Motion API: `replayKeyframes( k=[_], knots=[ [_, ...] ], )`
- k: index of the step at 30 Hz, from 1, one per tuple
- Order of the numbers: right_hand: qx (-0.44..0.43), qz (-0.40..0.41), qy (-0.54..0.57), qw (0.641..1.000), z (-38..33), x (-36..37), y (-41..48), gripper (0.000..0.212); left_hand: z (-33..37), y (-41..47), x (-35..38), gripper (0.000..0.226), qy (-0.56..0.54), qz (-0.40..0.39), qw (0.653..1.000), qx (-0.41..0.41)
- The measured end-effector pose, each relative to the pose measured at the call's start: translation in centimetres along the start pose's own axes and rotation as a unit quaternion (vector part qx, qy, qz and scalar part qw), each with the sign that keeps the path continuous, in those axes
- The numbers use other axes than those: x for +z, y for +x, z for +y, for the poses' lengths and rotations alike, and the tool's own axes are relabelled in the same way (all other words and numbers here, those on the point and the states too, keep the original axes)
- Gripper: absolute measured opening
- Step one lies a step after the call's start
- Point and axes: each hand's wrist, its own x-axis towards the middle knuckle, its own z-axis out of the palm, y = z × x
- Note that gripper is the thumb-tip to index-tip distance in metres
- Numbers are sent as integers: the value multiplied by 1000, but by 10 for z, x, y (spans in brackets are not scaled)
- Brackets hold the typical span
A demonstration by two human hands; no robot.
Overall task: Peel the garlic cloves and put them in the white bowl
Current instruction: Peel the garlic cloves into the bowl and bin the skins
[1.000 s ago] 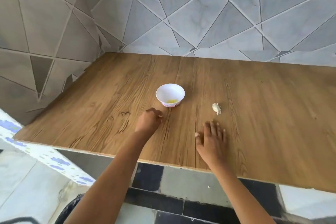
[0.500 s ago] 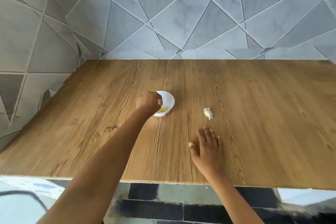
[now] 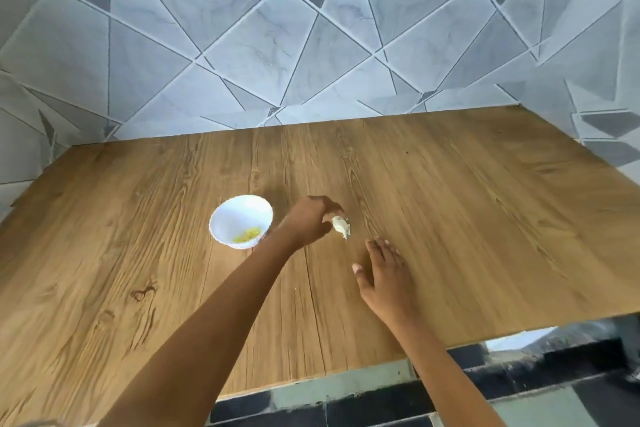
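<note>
While the left hand (image 3: pixel 310 220) pinches the garlic clove (image 3: pixel 341 227) at 3 o'clock from the white bowl (image 3: pixel 228 218), the right hand (image 3: pixel 384 270) rests flat and spread at the clove's 5 o'clock, and the clove looks light, firm and papery-skinned, best gripped across its fat middle.

Left hand (image 3: pixel 310 220) pinches the garlic clove (image 3: pixel 341 227) down on the wooden table (image 3: pixel 485 218). White bowl (image 3: pixel 235 215) sits at its 9 o'clock, yellowish bits inside. Right hand (image 3: pixel 382 270) lies flat, 5 o'clock of the clove.
</note>
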Motion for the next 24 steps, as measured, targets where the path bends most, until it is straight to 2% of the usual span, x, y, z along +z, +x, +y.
replayKeyframes(
  k=[4,8,13,19,24],
  knots=[
    [-14,23,84,996,8,-7,6,56,8,13,19,32,39,-14,999,15],
    [-43,17,149,988,6,-6,27,54,7,15,22,22,20,13,1000,-4],
    [-58,22,189,980,2,-4,60,50,6,13,22,11,-46,29,998,-39],
    [-100,45,258,960,9,2,81,29,6,13,20,11,-107,16,990,-90],
    [-130,93,273,949,13,13,83,27,6,13,26,10,-60,32,996,-66]
  ],
)
